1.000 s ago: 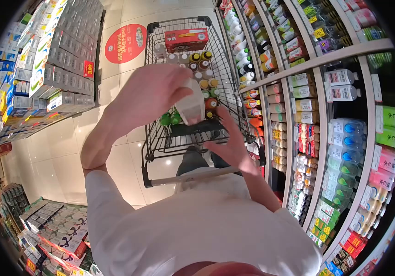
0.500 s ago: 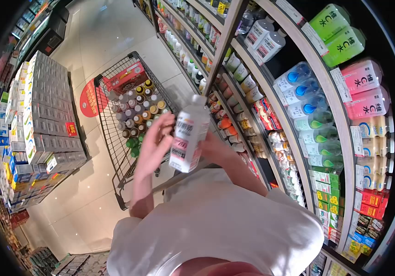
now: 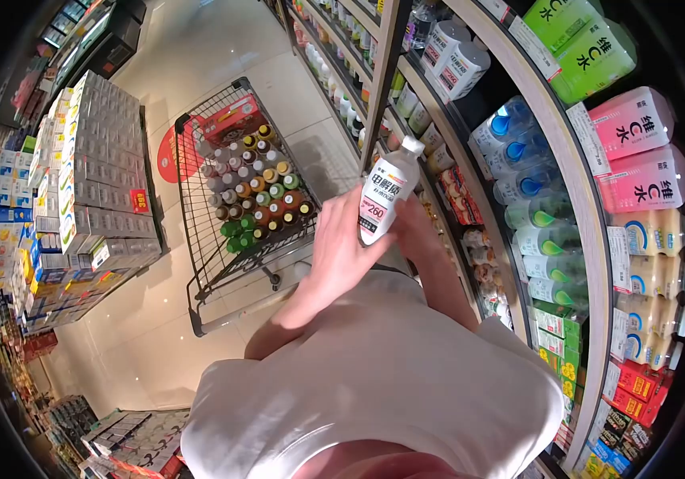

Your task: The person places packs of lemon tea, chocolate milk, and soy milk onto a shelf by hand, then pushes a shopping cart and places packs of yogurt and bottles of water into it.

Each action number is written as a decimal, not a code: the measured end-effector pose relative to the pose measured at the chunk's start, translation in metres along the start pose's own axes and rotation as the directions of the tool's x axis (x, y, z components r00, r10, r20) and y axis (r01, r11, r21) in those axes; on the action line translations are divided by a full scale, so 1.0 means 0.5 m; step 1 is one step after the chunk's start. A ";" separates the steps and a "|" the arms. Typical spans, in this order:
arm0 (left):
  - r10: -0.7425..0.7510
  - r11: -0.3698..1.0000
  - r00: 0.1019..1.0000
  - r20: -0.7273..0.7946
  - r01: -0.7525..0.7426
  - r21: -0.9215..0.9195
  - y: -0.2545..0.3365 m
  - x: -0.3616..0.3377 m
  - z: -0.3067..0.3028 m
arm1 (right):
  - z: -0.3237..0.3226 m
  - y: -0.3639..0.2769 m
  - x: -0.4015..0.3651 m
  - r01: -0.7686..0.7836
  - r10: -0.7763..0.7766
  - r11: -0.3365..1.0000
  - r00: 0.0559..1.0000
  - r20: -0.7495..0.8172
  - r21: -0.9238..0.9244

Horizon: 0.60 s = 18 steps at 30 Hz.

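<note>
A white-labelled bottle with a white cap is held tilted in front of my chest, cap end towards the shelves. My left hand is closed on its left side near the base. Round its right side is my right hand, its fingers partly hidden behind the bottle. Beyond my left hand stands a black wire shopping cart holding many capped bottles and a red box. Similar white-labelled bottles stand on the shelf at the upper right.
Shelves of drinks curve along the right, with green, pink and blue-marked bottles. Stacked cartons stand on the left, beyond the cart. A round red floor sticker lies beside the cart. A low crate display is at the lower left.
The bottle has moved right and up and turned so its label faces me. My left hand, apart from it earlier, now holds it. The cart appears shifted right in view.
</note>
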<state>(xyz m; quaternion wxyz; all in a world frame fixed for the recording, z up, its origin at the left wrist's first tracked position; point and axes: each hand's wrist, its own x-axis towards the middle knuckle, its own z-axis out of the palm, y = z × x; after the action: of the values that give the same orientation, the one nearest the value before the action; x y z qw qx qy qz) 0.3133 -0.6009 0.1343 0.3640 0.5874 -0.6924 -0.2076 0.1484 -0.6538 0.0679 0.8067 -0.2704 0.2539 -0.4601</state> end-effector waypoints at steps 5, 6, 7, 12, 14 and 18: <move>-0.055 0.991 0.998 -0.017 0.056 0.125 0.044 0.077 0.012 | -0.009 -0.055 0.003 0.128 -0.141 0.877 0.990 0.006 -0.464; -0.037 0.995 0.999 -0.008 0.037 0.087 0.043 0.086 0.011 | -0.013 -0.067 0.002 0.193 -0.190 0.840 0.980 0.058 -0.507; -0.023 0.998 1.000 0.002 0.023 0.051 0.041 0.094 0.007 | -0.017 -0.077 0.002 0.253 -0.231 0.799 0.967 0.110 -0.545; -0.150 0.883 0.982 0.116 0.186 -0.432 0.008 0.168 -0.011 | -0.073 -0.091 -0.015 0.292 -0.371 0.836 0.925 -0.086 -0.465; -0.082 0.814 0.997 -0.012 0.060 -0.578 0.054 0.234 -0.055 | -0.120 -0.072 -0.044 0.193 -0.288 0.881 0.943 -0.164 -0.433; 0.197 0.677 0.937 -0.288 -0.343 -0.652 0.134 0.451 -0.103 | -0.176 -0.027 -0.080 -0.063 -0.085 0.866 0.959 -0.270 -0.497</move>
<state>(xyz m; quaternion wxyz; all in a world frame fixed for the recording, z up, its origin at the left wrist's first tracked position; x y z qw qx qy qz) 0.2975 -0.7964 0.2743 0.6492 0.3163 -0.6044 -0.3366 0.0645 -0.6420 0.0196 0.6616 -0.4032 0.4754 -0.4168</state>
